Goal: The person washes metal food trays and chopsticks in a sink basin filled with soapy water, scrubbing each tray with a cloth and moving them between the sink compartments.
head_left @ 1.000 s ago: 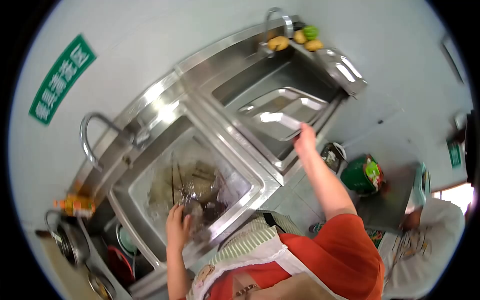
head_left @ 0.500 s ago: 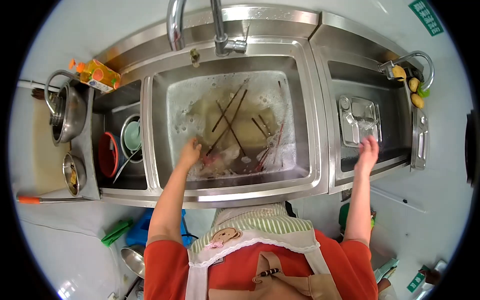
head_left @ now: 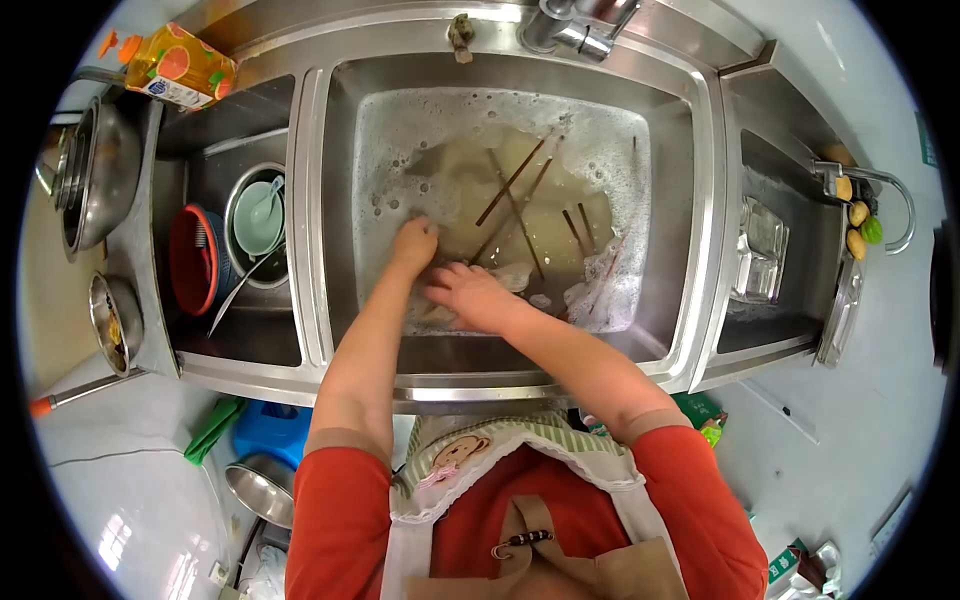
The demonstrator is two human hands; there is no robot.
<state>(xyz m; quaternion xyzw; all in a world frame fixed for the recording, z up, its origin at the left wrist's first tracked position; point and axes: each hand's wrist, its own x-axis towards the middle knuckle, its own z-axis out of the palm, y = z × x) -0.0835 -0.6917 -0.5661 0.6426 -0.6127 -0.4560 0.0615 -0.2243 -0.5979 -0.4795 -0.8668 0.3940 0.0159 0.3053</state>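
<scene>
The large middle sink (head_left: 505,350) holds cloudy, sudsy water (head_left: 560,205) with several dark chopsticks (head_left: 512,188) in it. My left hand (head_left: 415,243) is at the left part of the water, its fingers curled and their tips hidden from view. Just right of it and nearer the front, my right hand (head_left: 472,293) reaches low into the suds with its fingers spread. A pale, soft-looking cloth (head_left: 512,277) shows beside the right hand. What lies beneath the two hands is hidden.
The left basin holds a red basin (head_left: 190,262) and a metal bowl with a pale green bowl (head_left: 258,222). An orange soap bottle (head_left: 182,68) stands behind. Metal trays (head_left: 760,250) lie in the right basin, and a faucet (head_left: 575,25) rises at the back.
My right hand has moved left from the metal trays in the right basin into the middle sink. My left hand has shifted further into the water. The view has moved closer.
</scene>
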